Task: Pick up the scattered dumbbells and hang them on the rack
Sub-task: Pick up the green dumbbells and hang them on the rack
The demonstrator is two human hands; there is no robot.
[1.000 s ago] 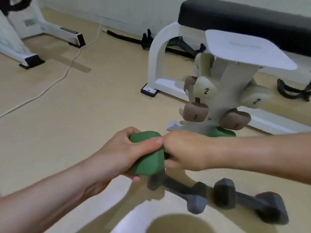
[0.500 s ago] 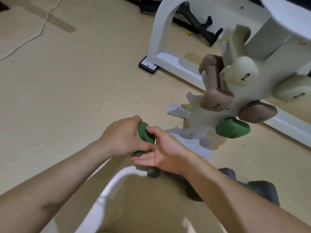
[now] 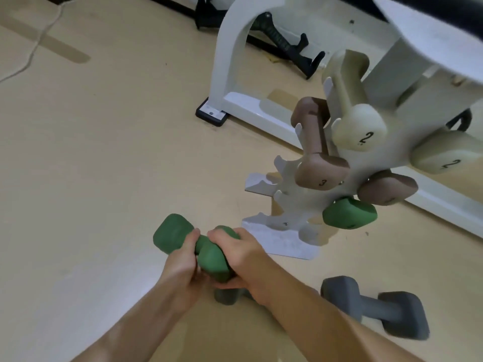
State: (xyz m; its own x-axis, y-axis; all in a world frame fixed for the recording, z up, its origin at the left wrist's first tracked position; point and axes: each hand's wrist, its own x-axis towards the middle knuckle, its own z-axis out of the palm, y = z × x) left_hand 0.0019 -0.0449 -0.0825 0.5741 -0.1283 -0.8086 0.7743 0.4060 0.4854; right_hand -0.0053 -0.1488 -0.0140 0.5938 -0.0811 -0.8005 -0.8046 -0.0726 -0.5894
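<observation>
Both hands hold a green dumbbell [image 3: 172, 235] above the floor, just left of the white rack [image 3: 295, 205]. My left hand [image 3: 183, 267] grips its handle, and my right hand [image 3: 235, 246] wraps its near head. The rack carries two cream dumbbells marked 2 [image 3: 359, 129], two brown ones marked 3 [image 3: 317, 173] and another green one [image 3: 349, 212] low on its right side. A grey dumbbell [image 3: 376, 307] lies on the floor at the lower right. A second grey one [image 3: 227, 296] lies mostly hidden under my hands.
A white weight bench frame [image 3: 230, 61] with a black foot stands behind the rack. Black straps [image 3: 285, 48] lie on the floor by the wall. A white cable [image 3: 34, 45] runs across the beige floor at the upper left.
The green dumbbell has swung round so both of its heads now show, and it sits closer to the rack's lower hooks. My view has tilted and moved nearer the rack.
</observation>
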